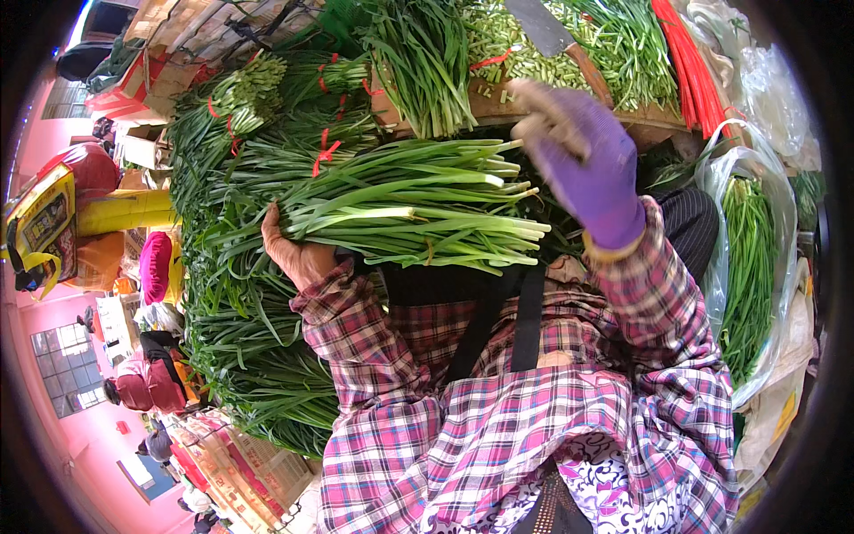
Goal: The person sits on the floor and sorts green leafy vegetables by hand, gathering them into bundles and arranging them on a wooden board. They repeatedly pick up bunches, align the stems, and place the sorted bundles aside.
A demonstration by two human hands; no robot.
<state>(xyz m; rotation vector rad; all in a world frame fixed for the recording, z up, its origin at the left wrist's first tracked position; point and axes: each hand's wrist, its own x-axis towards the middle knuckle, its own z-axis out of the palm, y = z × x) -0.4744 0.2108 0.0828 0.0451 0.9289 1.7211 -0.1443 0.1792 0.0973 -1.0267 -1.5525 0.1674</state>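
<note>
My bare left hand (297, 257) grips a loose bunch of garlic chives (400, 207) from below, around its leafy part. The bunch lies across my lap with its pale stem ends pointing right. My right hand (580, 157), in a purple knit glove with beige fingers, is raised just beyond those ends. It is blurred, with fingers apart and nothing visible in them. Above it, a cleaver (544, 30) with a wooden handle rests on cut stem pieces (487, 33). Another bunch of chives (423, 67) hangs over the wooden board's edge (490, 100).
Chive bundles (250, 93) with red ties are piled at the left. Red tie strips (690, 67) lie at the upper right. A clear plastic bag (717, 280) on the right holds more greens. Stacked cardboard (247, 467) and several people stand farther left.
</note>
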